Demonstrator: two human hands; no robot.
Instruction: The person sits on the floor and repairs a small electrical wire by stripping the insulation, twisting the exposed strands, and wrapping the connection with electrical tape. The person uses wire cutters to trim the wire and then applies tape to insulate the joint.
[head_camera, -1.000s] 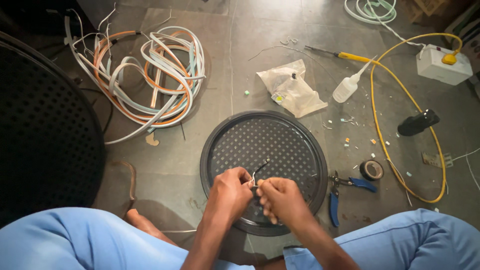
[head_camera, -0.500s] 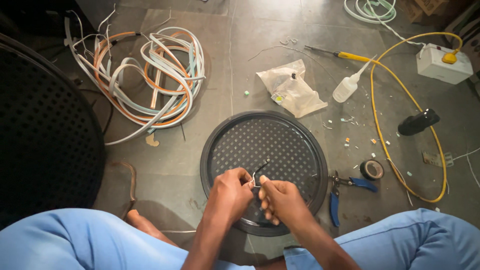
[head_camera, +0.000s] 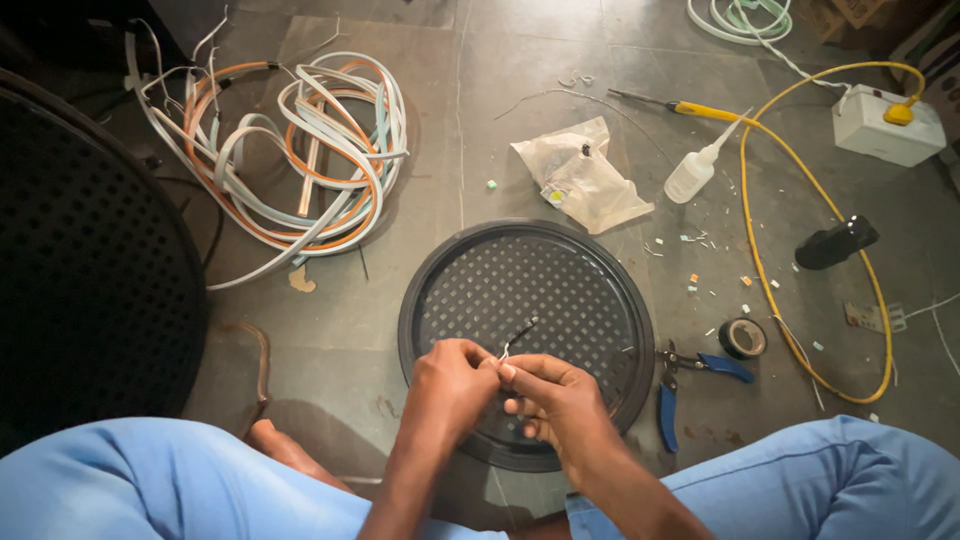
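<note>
Both hands meet over the near part of a round black perforated tray on the floor. My left hand and my right hand pinch a thin short wire between their fingertips. Its black end sticks up and away from the fingers, with a pale bare tip at the pinch. My legs in light blue trousers frame the bottom of the view.
A tangle of white and orange flat cable lies at the far left, beside a large black perforated disc. Blue-handled pliers, a roll of black tape, a yellow cable, a squeeze bottle, a plastic bag and a white box lie to the right.
The hands stay together over the tray. The fingers have shifted slightly on the wire, and its black end points a little more to the right.
</note>
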